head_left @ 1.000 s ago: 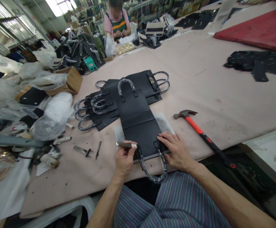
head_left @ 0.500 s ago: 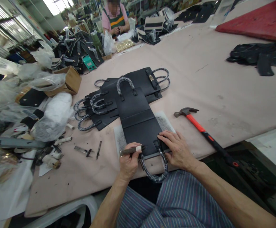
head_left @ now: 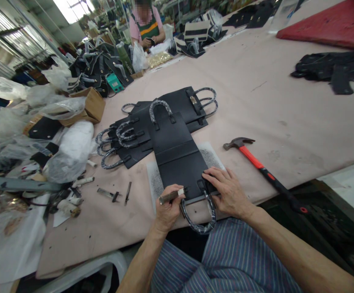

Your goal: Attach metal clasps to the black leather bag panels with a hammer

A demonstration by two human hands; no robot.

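A black leather bag panel (head_left: 179, 156) lies on a pale speckled slab (head_left: 156, 185) at the table's front edge. Its near plastic-wrapped handle (head_left: 198, 228) loops over the edge towards my lap; a second wrapped handle (head_left: 160, 106) curves at its far end. My left hand (head_left: 168, 209) is closed around a metal punch (head_left: 169, 197) with a white band, tilted, its thin tip close to the panel beside the handle's left end. On the right corner, my right hand (head_left: 227, 191) grips the panel, fingers on top by the handle tab, thumb near the edge.
A claw hammer (head_left: 265, 173) lies to the right, its grip past the table edge. Two small metal tools (head_left: 111, 194) are at left. More black bag panels (head_left: 177, 101) lie beyond. A cardboard box (head_left: 93, 106) and plastic bags crowd the left; another person (head_left: 148, 30) sits across.
My left hand and the punch have shifted slightly right, the punch now tilting more. My right hand and the panel have stayed in place. The other person's hands have moved slightly.
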